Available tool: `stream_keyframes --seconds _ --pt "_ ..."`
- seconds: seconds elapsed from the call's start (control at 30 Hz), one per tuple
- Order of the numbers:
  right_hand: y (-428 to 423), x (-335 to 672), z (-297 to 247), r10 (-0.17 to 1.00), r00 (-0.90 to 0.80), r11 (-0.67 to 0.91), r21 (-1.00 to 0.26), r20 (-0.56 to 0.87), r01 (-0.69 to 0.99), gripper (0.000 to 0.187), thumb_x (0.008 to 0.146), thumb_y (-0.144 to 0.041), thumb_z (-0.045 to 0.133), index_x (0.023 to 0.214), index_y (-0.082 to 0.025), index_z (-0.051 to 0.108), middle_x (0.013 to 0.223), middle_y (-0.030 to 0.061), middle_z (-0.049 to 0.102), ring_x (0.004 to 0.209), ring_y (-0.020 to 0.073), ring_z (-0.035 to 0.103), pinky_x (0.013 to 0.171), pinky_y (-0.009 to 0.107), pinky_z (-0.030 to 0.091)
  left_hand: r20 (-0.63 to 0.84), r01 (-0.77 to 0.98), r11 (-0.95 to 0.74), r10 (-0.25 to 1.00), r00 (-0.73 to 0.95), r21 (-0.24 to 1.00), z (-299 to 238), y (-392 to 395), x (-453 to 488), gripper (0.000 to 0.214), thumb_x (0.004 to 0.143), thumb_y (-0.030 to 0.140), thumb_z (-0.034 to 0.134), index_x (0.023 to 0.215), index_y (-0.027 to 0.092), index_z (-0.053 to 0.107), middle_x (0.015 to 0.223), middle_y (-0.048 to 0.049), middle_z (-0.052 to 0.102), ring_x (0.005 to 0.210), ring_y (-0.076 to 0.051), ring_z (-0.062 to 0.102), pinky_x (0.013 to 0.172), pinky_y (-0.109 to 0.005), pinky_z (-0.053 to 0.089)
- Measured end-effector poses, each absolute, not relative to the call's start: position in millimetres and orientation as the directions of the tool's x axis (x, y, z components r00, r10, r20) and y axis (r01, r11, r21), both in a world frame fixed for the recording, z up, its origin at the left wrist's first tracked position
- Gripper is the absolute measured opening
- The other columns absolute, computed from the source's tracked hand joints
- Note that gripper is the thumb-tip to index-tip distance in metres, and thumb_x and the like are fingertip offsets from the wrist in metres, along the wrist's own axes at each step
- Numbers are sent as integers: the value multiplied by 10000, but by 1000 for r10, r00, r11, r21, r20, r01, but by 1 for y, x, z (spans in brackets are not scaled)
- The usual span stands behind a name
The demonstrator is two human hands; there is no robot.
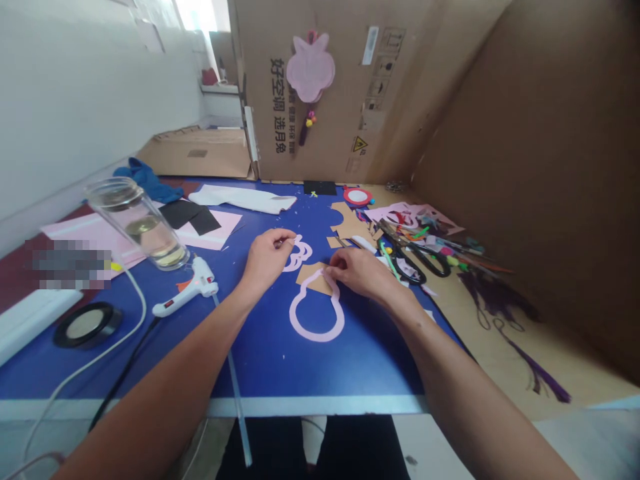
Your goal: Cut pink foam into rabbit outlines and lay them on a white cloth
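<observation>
Forearms [165, 380] extended; right hand [363, 275] pinching pink gourd outline [317, 338], neck away.

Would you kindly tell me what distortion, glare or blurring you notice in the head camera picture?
In the head view, wide-angle distortion tilts the cardboard panel; the window at top left is blown out; a pixelated patch hides part of the blue table at left; the left hand and right hand look sharp.

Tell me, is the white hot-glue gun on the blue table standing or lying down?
Lying on its side: the white hot-glue gun rests flat on the blue table.
</observation>
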State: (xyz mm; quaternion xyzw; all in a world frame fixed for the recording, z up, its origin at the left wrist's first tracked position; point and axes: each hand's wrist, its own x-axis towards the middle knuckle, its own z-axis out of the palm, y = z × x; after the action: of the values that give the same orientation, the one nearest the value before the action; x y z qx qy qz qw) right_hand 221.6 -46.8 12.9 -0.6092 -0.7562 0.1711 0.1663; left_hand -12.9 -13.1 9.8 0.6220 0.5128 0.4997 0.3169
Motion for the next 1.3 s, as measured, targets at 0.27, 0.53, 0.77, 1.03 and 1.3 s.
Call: stream_keyframes --seconds 0.27,0.53,0.77,1.03,1.3 --pt "-51 215 10 978 -205 195 -482 32 854 127 980 -300 689 902 -222 752 864 46 763 746 186 645 640 291 378 259 226 -244 965 -38 943 11 -16 -10 117 808 170 765 859 248 837 879 -47 785 903 -244 719 860 -352 561" --pt "-54 214 19 995 -92 72 -416 -29 906 135 926 -340 740 847 -230 738 857 47 770 733 201 637 595 298 347 238 210 -230 971 -13 950 10 -18 -7 125 833 176 758 890 246 845 887 -51 791 916 -250 725 858 -357 566" --pt "-51 215 17 996 -69 40 -408 -56 912 110 870 -236 704 770 -237 748 759 35 750 675 196 632 588 300 347 220 194 -216 975 1 957 8 -19 -5 122 847 177 746 887 243 840 885 -47 793 888 -237 723 863 -358 567" --pt "-51 223 16 997 -56 72 -428 50 901 94 913 -226 646 856 -241 719 838 37 745 739 205 637 638 307 363 204 242 -227 972 119 943 4 -24 3 142 879 177 700 892 243 824 971 -56 820 915 -236 739 933 -391 566" --pt "-54 216 25 938 -200 339 -624 283 704 88 940 -237 639 873 -225 696 777 3 720 713 171 621 675 280 404 95 74 -118 961 261 990 3 -29 8 246 822 182 782 1066 213 789 1017 -75 818 936 -208 756 920 -361 585"
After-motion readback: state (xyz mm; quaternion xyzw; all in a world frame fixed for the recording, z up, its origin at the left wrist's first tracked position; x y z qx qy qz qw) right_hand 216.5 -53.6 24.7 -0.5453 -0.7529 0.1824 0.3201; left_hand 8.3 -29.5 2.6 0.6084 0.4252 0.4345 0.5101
